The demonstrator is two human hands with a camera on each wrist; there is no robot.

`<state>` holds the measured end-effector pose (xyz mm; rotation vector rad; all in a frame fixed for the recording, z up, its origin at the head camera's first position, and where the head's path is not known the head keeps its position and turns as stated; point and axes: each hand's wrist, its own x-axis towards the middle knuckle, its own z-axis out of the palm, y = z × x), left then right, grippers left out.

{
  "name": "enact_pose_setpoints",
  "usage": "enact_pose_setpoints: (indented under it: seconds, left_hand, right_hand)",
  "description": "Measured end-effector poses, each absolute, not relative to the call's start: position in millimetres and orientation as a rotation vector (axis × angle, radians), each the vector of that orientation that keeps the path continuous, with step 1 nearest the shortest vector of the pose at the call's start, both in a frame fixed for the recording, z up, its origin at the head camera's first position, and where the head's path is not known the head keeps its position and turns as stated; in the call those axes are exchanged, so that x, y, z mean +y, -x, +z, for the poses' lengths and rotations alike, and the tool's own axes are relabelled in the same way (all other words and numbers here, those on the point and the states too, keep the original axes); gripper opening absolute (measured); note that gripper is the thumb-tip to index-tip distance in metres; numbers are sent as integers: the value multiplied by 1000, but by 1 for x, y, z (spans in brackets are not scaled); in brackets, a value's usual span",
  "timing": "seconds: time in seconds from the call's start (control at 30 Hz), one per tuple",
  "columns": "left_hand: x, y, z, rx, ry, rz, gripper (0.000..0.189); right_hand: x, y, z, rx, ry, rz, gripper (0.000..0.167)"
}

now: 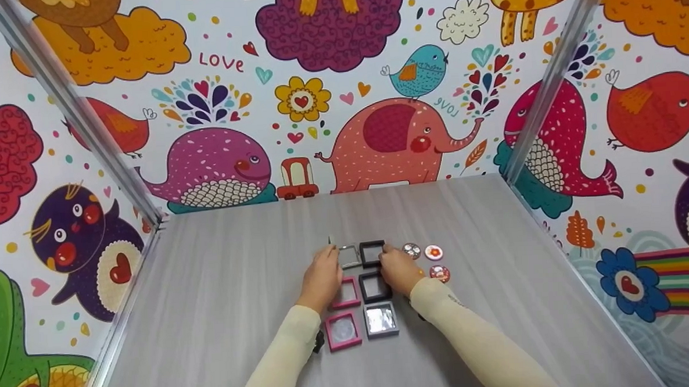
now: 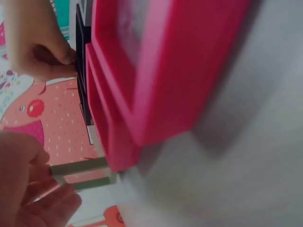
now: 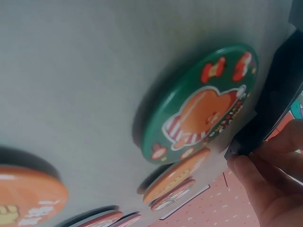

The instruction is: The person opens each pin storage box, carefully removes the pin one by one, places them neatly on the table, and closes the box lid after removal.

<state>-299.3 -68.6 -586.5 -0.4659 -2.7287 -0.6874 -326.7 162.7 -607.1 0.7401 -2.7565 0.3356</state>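
My left hand [image 1: 320,277] pinches the near end of a thin grey square frame [image 2: 83,165] between thumb and fingers. In the head view this grey frame [image 1: 349,255] is at the far left of a two-column group. Right beside it is a black square frame [image 1: 373,254], whose right side my right hand [image 1: 403,269] pinches. From the right wrist, my fingertips [image 3: 244,165] show on a corner of the black frame [image 3: 258,123]. Nearer me lie a pink frame [image 1: 347,293] beside another black frame [image 1: 375,287], then a pink frame [image 1: 343,331] beside a grey one [image 1: 381,320].
Round badges lie right of the frames: a floral one [image 1: 433,252], a patterned one [image 1: 411,250], a red one [image 1: 439,273]. A green bear badge [image 3: 201,104] and an orange badge [image 3: 31,196] show from the right wrist. Printed panels [image 1: 301,143] enclose the wood-grain table [image 1: 221,303].
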Motion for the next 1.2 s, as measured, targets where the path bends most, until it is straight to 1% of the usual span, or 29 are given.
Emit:
enact_pose_setpoints:
  seconds: [0.17, 0.3, 0.5, 0.8, 1.0, 1.2]
  left_hand:
    - [-63, 307, -583, -2717, 461, -666, 30]
    - [-60, 310, -583, -2724, 513, -715, 23]
    - [-60, 308, -589, -2753, 631, -639, 25]
    - [-56, 297, -596, -2850, 650, -458, 22]
    - [-49, 298, -594, -2867, 682, -357, 25]
    - [-45, 305, -596, -2880, 687, -304, 21]
  right_hand:
    - [160, 325, -605, -2771, -752, 336, 8]
    - [158, 321, -602, -2807, -748, 332, 8]
    - [152, 315, -599, -2844, -744, 333, 5]
    - [161, 313, -601, -2804, -767, 310, 5]
    - [163, 312, -601, -2862, -720, 303, 3]
    - [163, 315, -603, -2889, -702, 300, 4]
